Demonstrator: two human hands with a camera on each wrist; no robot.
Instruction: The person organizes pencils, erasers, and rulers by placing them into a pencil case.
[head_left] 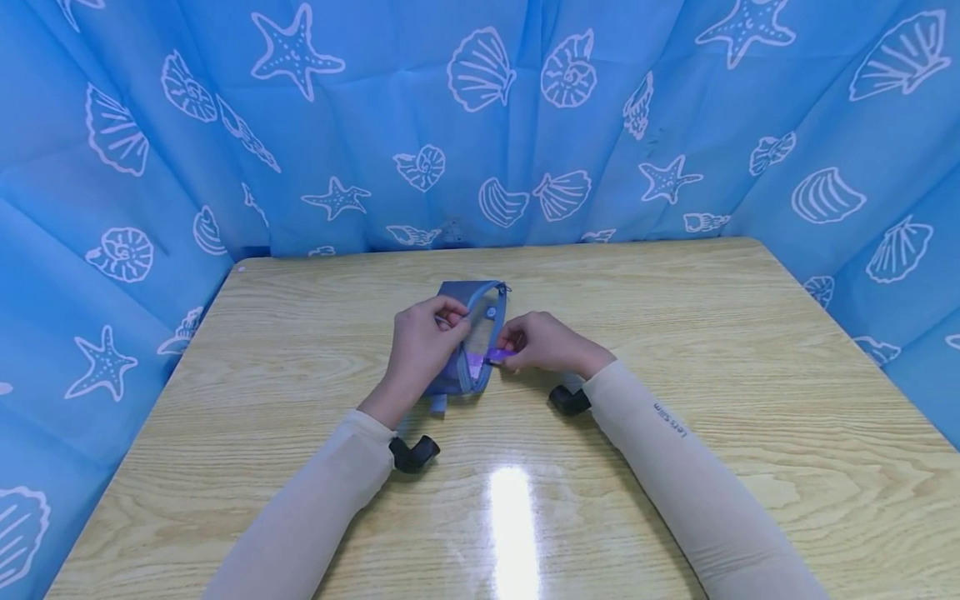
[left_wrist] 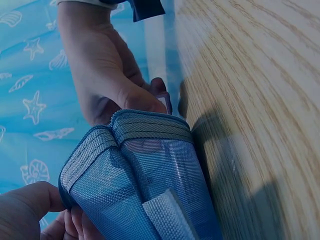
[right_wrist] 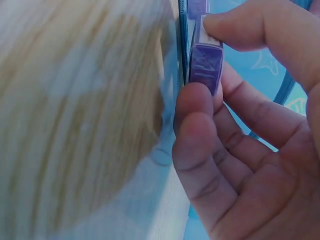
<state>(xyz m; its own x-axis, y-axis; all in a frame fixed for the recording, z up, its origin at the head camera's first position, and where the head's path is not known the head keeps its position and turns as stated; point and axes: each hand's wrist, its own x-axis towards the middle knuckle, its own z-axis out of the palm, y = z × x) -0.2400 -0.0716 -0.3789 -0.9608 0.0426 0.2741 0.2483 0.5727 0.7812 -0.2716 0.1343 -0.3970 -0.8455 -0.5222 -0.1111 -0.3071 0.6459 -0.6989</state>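
Observation:
A blue mesh zipper pouch (head_left: 444, 383) lies on the table with its zipped mouth spread apart. My left hand (head_left: 422, 333) pinches the left edge of that mouth between thumb and fingers. At the right edge, my right hand (head_left: 547, 340) holds a small purple box (right_wrist: 206, 65) between thumb and fingertips. The box is right by the zipper, and part of it is hidden by the fingers. Something pale purple (head_left: 475, 364) shows inside the pouch; its kind cannot be told. In the left wrist view, a light fabric tab (left_wrist: 167, 215) sticks out from the pouch's end.
The wood-grain table (head_left: 300, 350) reaches out on all sides of the pouch. Behind and beside it hangs a blue curtain (head_left: 360, 125) with white shells and starfish. Black wrist mounts (head_left: 414, 455) sit below both wrists.

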